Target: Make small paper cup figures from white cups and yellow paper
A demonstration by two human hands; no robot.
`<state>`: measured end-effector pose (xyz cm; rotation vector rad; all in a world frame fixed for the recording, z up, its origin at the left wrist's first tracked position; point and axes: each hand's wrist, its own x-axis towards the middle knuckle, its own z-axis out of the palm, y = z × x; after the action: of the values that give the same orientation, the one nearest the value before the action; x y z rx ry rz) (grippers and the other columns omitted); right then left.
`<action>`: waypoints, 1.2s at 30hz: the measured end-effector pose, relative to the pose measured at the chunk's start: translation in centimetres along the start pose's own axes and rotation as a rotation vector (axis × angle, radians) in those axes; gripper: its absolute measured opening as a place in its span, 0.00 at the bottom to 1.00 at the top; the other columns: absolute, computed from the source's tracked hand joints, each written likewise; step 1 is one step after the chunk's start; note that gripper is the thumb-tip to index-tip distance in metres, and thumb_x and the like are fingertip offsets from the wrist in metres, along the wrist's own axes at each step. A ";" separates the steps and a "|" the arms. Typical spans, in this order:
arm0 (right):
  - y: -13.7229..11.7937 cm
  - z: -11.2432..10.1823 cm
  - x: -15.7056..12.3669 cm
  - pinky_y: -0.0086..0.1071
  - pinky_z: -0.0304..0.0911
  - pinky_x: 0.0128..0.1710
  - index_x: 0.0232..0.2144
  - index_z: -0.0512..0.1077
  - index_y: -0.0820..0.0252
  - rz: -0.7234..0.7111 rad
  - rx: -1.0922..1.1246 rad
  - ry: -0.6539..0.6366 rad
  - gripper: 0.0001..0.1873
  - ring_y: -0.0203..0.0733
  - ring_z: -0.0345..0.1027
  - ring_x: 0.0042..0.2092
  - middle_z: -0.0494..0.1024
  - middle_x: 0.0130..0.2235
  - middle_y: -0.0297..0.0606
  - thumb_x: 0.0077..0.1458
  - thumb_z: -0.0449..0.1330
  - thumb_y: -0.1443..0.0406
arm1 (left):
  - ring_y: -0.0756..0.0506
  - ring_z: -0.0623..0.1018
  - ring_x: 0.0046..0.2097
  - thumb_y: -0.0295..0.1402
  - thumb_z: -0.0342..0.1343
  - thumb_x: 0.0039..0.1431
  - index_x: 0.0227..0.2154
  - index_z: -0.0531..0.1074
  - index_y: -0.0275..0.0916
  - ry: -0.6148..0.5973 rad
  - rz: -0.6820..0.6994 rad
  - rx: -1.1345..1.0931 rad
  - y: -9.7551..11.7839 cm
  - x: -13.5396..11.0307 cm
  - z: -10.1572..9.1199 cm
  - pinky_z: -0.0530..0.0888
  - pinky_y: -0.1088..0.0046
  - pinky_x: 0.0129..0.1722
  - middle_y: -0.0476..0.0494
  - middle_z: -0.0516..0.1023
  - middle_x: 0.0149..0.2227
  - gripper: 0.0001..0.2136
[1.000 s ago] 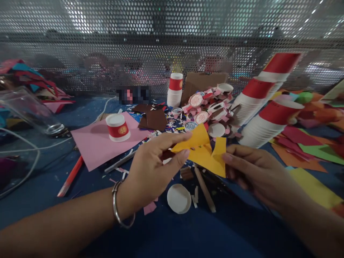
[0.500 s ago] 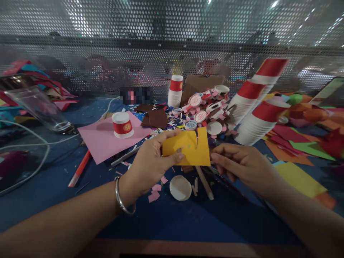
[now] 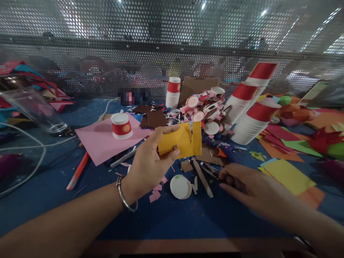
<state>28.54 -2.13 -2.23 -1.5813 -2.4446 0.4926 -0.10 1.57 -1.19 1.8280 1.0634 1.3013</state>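
A piece of yellow paper (image 3: 178, 143), slit near its right end, is pinched between the thumb and fingers of my left hand (image 3: 150, 165). The strip right of the slit stands slightly apart from the rest. Lower and to the right, my right hand (image 3: 239, 182) is low over the table with its fingers curled. Thin metal tools (image 3: 211, 170), perhaps scissors or a knife, lie at its fingertips; what the fingers grip is hidden. Under the paper are a white paper disc (image 3: 180, 187) and a rolled paper stick (image 3: 203, 179).
A red-and-white paper cup (image 3: 122, 127) stands on pink paper (image 3: 94, 141). Behind are decorated paper discs (image 3: 198, 116), leaning cup stacks (image 3: 249, 122) and brown paper (image 3: 156, 118). Coloured sheets (image 3: 291, 175) lie right; a glass jar (image 3: 40, 111) lies left. A perforated metal screen (image 3: 107, 64) rises behind.
My right hand has moved down and away from the yellow paper toward the metal tools. My left hand still holds the paper, now tilted somewhat. The whole view has shifted slightly.
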 end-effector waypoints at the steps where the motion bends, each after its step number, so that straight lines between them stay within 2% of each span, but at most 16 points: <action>1: 0.0 0.0 0.1 0.33 0.63 0.26 0.37 0.72 0.53 -0.002 -0.014 0.014 0.04 0.40 0.71 0.27 0.77 0.30 0.35 0.63 0.58 0.62 | 0.42 0.80 0.53 0.26 0.60 0.62 0.57 0.69 0.46 -0.015 0.009 -0.018 0.1 -0.1 0.2 0.82 0.62 0.49 0.44 0.74 0.61 0.22; 4: -0.1 -0.2 0.3 0.33 0.63 0.27 0.35 0.71 0.54 -0.024 -0.053 0.020 0.04 0.42 0.72 0.29 0.77 0.31 0.37 0.63 0.57 0.62 | 0.43 0.81 0.49 0.25 0.60 0.62 0.57 0.68 0.45 -0.042 -0.004 -0.026 0.2 0.1 0.5 0.83 0.63 0.45 0.42 0.76 0.58 0.21; 6: -0.1 -0.2 0.3 0.34 0.62 0.27 0.33 0.69 0.55 -0.028 -0.067 0.007 0.05 0.42 0.71 0.29 0.76 0.29 0.37 0.62 0.57 0.63 | 0.43 0.81 0.47 0.25 0.60 0.62 0.58 0.67 0.44 -0.017 0.012 0.063 -0.1 0.6 0.5 0.83 0.63 0.43 0.41 0.77 0.57 0.22; 9: 0.1 -0.3 0.2 0.35 0.61 0.27 0.31 0.68 0.55 -0.010 -0.063 0.007 0.05 0.42 0.70 0.28 0.75 0.28 0.36 0.59 0.58 0.63 | 0.41 0.79 0.53 0.22 0.56 0.65 0.59 0.67 0.44 -0.007 0.201 0.330 -0.5 1.4 0.3 0.79 0.60 0.52 0.41 0.76 0.58 0.21; 12: 0.6 -0.4 0.1 0.35 0.60 0.28 0.30 0.68 0.54 0.022 -0.043 0.040 0.05 0.41 0.69 0.27 0.75 0.28 0.35 0.59 0.58 0.63 | 0.41 0.77 0.55 0.20 0.50 0.67 0.61 0.67 0.44 -0.110 0.385 0.544 -0.5 1.9 0.2 0.77 0.59 0.53 0.39 0.76 0.56 0.22; 15: 0.9 -0.8 0.0 0.35 0.59 0.27 0.31 0.69 0.54 0.053 0.010 0.067 0.09 0.40 0.67 0.26 0.74 0.27 0.35 0.62 0.58 0.58 | 0.42 0.78 0.50 0.18 0.47 0.66 0.63 0.66 0.42 -0.142 0.426 0.589 -0.4 2.0 0.3 0.78 0.62 0.49 0.39 0.77 0.52 0.25; 17: 0.7 -1.2 0.1 0.33 0.58 0.25 0.31 0.69 0.55 0.073 0.102 0.058 0.14 0.39 0.66 0.25 0.73 0.26 0.34 0.64 0.56 0.54 | 0.42 0.78 0.52 0.17 0.47 0.65 0.63 0.66 0.42 -0.121 0.415 0.566 -0.5 2.1 0.2 0.78 0.62 0.51 0.39 0.77 0.53 0.26; 20: 0.1 -1.9 0.5 0.31 0.58 0.23 0.30 0.69 0.55 0.102 0.260 0.055 0.18 0.37 0.65 0.23 0.72 0.24 0.33 0.65 0.55 0.50 | 0.41 0.76 0.57 0.18 0.50 0.64 0.63 0.66 0.43 -0.038 0.356 0.472 -1.4 2.6 0.1 0.75 0.58 0.58 0.39 0.75 0.58 0.26; 22: -0.4 -2.3 1.1 0.30 0.58 0.22 0.30 0.68 0.55 0.128 0.384 0.046 0.17 0.36 0.64 0.23 0.73 0.24 0.33 0.64 0.56 0.50 | 0.40 0.76 0.58 0.19 0.54 0.62 0.61 0.65 0.44 0.045 0.271 0.322 -2.2 3.0 0.1 0.74 0.56 0.59 0.39 0.72 0.60 0.26; 24: -0.9 -2.4 1.9 0.29 0.57 0.21 0.32 0.68 0.56 0.154 0.544 0.038 0.16 0.35 0.64 0.22 0.76 0.24 0.34 0.64 0.57 0.51 | 0.40 0.78 0.54 0.21 0.59 0.59 0.59 0.66 0.44 0.129 0.109 0.101 -2.9 3.2 0.2 0.77 0.57 0.54 0.39 0.73 0.59 0.26; 27: -1.5 -2.3 3.3 0.27 0.54 0.21 0.32 0.69 0.57 0.151 0.772 0.105 0.13 0.34 0.65 0.23 0.75 0.23 0.34 0.64 0.59 0.55 | 0.40 0.80 0.48 0.25 0.65 0.53 0.54 0.67 0.43 0.230 -0.172 -0.192 -3.4 3.3 0.4 0.81 0.60 0.45 0.41 0.76 0.51 0.25; 29: -1.8 -1.9 4.4 0.25 0.53 0.21 0.32 0.68 0.57 0.131 0.882 0.145 0.14 0.31 0.61 0.22 0.71 0.21 0.30 0.64 0.61 0.55 | 0.41 0.81 0.44 0.28 0.67 0.52 0.50 0.67 0.42 0.250 -0.252 -0.268 -3.1 3.1 0.4 0.81 0.63 0.41 0.41 0.77 0.47 0.23; 32: -2.2 -1.2 5.8 0.24 0.48 0.20 0.32 0.65 0.57 0.122 0.986 0.208 0.18 0.26 0.51 0.21 0.69 0.25 0.27 0.62 0.64 0.52 | 0.44 0.81 0.40 0.30 0.68 0.52 0.46 0.66 0.40 0.241 -0.305 -0.330 -2.3 2.7 0.2 0.79 0.70 0.36 0.44 0.79 0.41 0.21; 36: -1.9 -0.1 6.8 0.24 0.42 0.20 0.38 0.66 0.56 0.147 1.026 0.266 0.21 0.27 0.47 0.21 0.62 0.23 0.24 0.61 0.63 0.46 | 0.44 0.82 0.38 0.30 0.71 0.49 0.46 0.65 0.40 0.241 -0.428 -0.471 -1.3 2.3 0.2 0.80 0.72 0.33 0.44 0.80 0.41 0.24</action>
<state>24.11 3.32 -1.58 -1.2239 -1.4404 1.2072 0.23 4.19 -1.34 1.0506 1.0827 1.3787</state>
